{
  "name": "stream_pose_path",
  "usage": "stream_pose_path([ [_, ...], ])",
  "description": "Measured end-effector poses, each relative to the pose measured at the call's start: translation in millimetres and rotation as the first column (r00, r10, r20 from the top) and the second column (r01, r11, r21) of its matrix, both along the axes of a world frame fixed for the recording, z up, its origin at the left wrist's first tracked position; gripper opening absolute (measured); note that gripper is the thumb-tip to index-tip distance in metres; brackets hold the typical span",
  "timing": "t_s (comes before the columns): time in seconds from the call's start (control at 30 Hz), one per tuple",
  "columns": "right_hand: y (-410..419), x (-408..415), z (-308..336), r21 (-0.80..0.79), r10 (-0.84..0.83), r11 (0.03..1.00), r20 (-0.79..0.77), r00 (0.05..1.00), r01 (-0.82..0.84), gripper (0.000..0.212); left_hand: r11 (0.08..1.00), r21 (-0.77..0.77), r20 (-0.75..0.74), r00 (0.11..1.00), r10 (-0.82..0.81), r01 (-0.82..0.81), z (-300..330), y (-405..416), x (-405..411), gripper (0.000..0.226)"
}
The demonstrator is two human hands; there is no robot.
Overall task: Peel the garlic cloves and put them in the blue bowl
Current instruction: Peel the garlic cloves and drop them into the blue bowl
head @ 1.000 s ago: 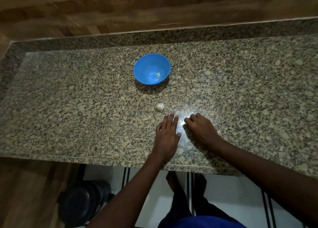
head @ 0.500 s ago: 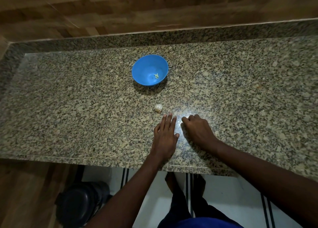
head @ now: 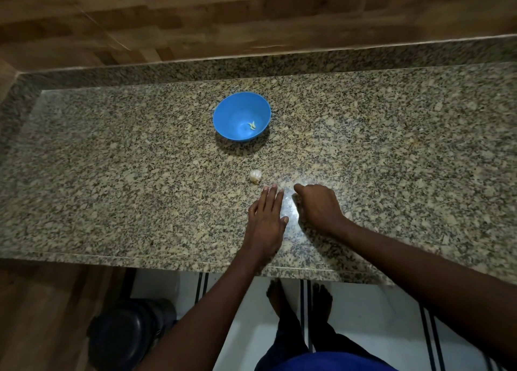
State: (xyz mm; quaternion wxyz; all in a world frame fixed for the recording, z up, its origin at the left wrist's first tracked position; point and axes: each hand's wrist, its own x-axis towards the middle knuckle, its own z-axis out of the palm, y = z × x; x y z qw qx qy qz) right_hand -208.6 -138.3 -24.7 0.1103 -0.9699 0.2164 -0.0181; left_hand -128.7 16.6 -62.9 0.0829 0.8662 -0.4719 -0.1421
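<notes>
With the left hand (head: 265, 219) flat and spread on the desk (head: 112, 174) and the right hand (head: 319, 205) loosely curled holding nothing, pick up the garlic bulb (head: 255, 176) just beyond the left fingertips, near the blue bowl (head: 242, 116).

single view only, head-worn wide-angle camera. looks forward and steeply down from above standing person. granite countertop (head: 140, 174) fills middle band, its lines bowed by lens. wood-grain wall (head: 251, 20) at top edge, far side. near counter edge crosses lower third; below it white floor (head: 246, 314), person's bare feet (head: 279, 295), straight under lens. both forearms enter from bottom, left hand (head: 265, 219) and right hand (head: 319, 208) near frame centre. blue bowl (head: 223, 116) beyond hands, further from camera. no second view to overlap.
</notes>
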Motion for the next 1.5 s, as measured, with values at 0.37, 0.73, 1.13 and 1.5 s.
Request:
stream_pose_path([
  [0.37,3,0,-1,-0.249,0.246,0.933,-0.082,0.966,-0.259,0.021,1.000,0.003,0.025,1.000,0.006,-0.006,6,-2,-2,0.067],
  [0.73,-18,-26,28,0.508,-0.342,0.825,0.104,0.934,0.246,0.007,0.743,-0.203,-0.838,0.506,0.205,-0.638,62,-46,-3,0.013],
  [1.13,-29,-44,55,0.654,-0.249,0.740,0.055,0.967,0.153,0.016,0.769,-0.052,-0.975,0.199,0.099,-0.637,91,-57,2,0.019],
  [1.5,-33,-40,64,0.977,-0.321,-0.069,-0.213,0.923,0.202,0.035,0.807,-0.183,-0.932,0.360,0.039,-0.562,99,-54,2,0.006],
])
